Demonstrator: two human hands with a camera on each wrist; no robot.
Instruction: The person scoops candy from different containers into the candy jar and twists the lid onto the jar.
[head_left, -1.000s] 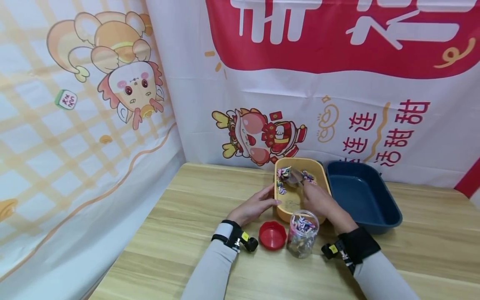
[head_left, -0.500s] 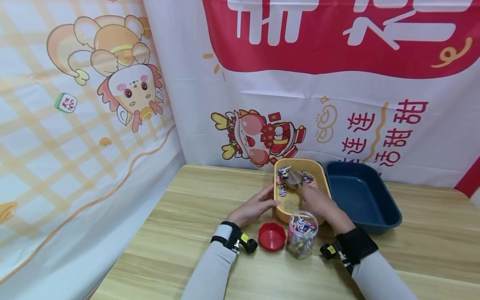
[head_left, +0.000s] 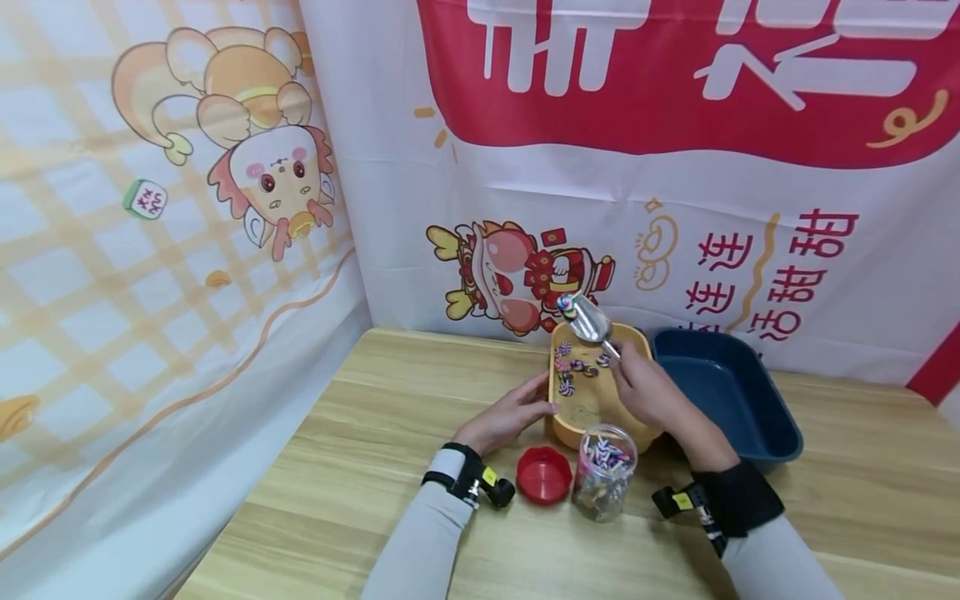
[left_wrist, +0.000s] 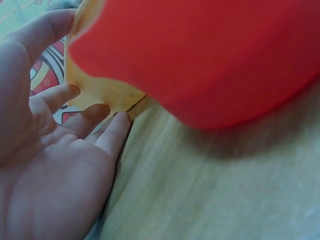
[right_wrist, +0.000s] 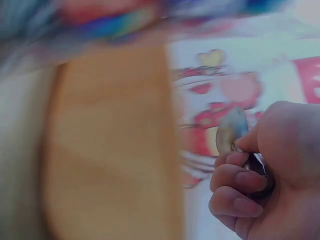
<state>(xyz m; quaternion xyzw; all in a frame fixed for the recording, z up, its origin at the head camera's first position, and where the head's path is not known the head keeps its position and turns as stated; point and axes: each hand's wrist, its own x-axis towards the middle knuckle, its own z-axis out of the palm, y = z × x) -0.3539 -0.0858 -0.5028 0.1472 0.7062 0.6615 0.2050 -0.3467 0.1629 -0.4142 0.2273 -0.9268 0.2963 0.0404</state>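
My right hand grips the handle of a metal scoop, its fingers curled round it in the right wrist view. The scoop is raised over the back of a yellow bin and carries colourful swirl-patterned pieces, which look like candies. More swirl pieces lie in the bin, mostly at its left. My left hand rests against the bin's left side. In the left wrist view, its fingertips touch the yellow wall, fingers slightly bent and spread.
A clear jar partly filled with colourful pieces stands in front of the bin. Left of it lies a red lid, upturned. A dark blue bin adjoins the yellow one on the right. A printed cloth hangs behind the table.
My right hand has lifted the scoop out of the yellow bin, with pieces in it. Some pieces in the bin have shifted. The left hand has stayed at the bin's side.
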